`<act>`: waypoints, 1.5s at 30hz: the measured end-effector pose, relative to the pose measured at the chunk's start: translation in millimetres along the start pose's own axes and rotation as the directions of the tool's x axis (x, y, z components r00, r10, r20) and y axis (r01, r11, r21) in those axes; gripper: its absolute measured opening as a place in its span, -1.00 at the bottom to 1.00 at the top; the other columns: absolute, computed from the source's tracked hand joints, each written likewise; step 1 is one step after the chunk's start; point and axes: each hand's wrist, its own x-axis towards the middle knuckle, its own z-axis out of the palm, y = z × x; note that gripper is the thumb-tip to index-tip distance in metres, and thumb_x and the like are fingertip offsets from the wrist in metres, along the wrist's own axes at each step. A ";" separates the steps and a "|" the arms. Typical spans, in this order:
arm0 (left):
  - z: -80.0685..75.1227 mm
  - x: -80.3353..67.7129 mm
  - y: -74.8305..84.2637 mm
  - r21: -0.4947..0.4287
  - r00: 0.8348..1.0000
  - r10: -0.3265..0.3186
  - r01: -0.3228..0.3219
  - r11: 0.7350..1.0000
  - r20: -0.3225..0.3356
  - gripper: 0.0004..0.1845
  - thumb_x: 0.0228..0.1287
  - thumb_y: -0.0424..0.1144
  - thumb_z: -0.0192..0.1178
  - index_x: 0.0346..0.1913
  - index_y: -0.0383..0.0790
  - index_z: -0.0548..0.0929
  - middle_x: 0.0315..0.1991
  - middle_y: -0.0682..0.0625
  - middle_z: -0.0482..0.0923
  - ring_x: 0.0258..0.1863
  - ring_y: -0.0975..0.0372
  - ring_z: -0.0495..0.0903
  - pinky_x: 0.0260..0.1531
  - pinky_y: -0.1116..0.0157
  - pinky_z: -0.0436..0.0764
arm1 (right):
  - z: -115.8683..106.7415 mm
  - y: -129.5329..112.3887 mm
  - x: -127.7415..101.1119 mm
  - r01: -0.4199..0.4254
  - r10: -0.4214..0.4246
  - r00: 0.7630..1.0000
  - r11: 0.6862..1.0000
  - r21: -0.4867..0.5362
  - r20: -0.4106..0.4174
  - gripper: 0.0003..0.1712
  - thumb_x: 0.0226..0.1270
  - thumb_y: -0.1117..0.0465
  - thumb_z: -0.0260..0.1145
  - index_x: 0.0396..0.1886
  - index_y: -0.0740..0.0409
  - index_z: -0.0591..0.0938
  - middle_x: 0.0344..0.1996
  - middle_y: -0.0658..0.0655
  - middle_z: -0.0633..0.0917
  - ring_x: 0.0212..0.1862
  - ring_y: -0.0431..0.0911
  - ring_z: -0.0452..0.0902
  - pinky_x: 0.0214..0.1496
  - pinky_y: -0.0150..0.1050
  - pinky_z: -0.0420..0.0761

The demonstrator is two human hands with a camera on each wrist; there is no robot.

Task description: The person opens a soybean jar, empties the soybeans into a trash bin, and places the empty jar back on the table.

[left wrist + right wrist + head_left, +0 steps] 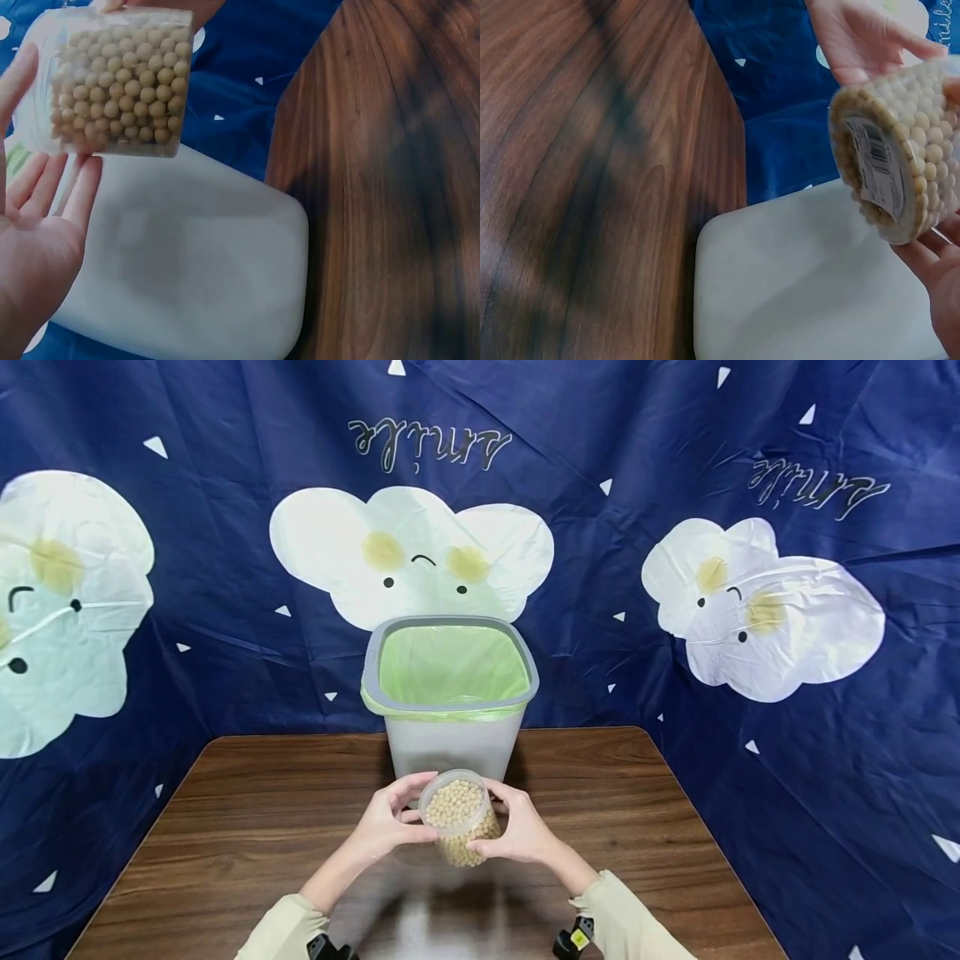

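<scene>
A clear plastic jar (459, 817) packed with pale round beans is held above the table between both hands. My left hand (397, 820) curls round its left side and my right hand (510, 827) round its right side. In the left wrist view the jar (120, 82) rests against my left fingers (71, 187), with the thumb on its far side. The right wrist view shows the jar's base with a barcode label (877, 169). I cannot tell whether the jar has a lid.
A white bin (448, 739) with a grey rim and a green liner (450, 664) stands open just behind the jar on the brown wooden table (247, 827). A dark blue cloth with cloud prints (750, 602) hangs behind and on both sides.
</scene>
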 end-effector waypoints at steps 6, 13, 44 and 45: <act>5.1 0.0 -1.1 0.013 1.000 0.011 -0.011 1.000 -0.025 -0.25 -0.21 -0.54 0.40 0.12 -0.66 0.28 0.01 -0.11 0.50 -0.05 0.32 0.50 -0.16 0.37 0.57 | 1.8 -2.6 0.4 -0.002 0.002 1.000 1.000 -0.026 -0.014 -0.20 -0.28 0.37 0.47 0.09 0.46 0.41 -0.10 0.32 0.57 -0.06 -0.05 0.51 -0.13 -0.18 0.60; 13.0 0.3 -2.4 0.153 0.986 -0.012 0.037 0.988 -0.164 -0.28 -0.21 -0.57 0.38 0.15 -0.55 0.35 0.06 -0.38 0.40 -0.05 0.39 0.48 -0.15 0.41 0.56 | 6.3 -1.6 2.4 -0.005 -0.007 0.993 0.995 -0.099 -0.115 -0.20 -0.31 0.34 0.48 0.08 0.44 0.43 -0.12 0.32 0.59 -0.12 0.08 0.51 -0.20 -0.17 0.60; -0.6 4.1 -1.0 -0.015 0.998 -0.037 0.038 0.999 0.054 -0.24 -0.13 -0.49 0.38 0.15 -0.69 0.24 -0.05 -0.15 0.50 -0.09 0.31 0.51 -0.16 0.31 0.58 | -1.9 1.8 -2.8 0.006 -0.006 1.000 0.999 -0.037 -0.023 -0.19 -0.29 0.35 0.46 0.09 0.48 0.40 -0.06 0.35 0.55 -0.03 0.04 0.50 -0.12 -0.16 0.59; -1.6 4.6 -0.5 -0.018 0.997 -0.035 0.037 0.999 0.073 -0.23 -0.14 -0.48 0.39 0.15 -0.69 0.23 -0.04 -0.15 0.50 -0.09 0.30 0.51 -0.18 0.29 0.59 | -2.4 0.9 -2.9 0.002 -0.003 1.000 0.999 -0.037 -0.008 -0.19 -0.28 0.35 0.45 0.10 0.48 0.40 -0.05 0.35 0.55 -0.02 0.04 0.49 -0.10 -0.16 0.59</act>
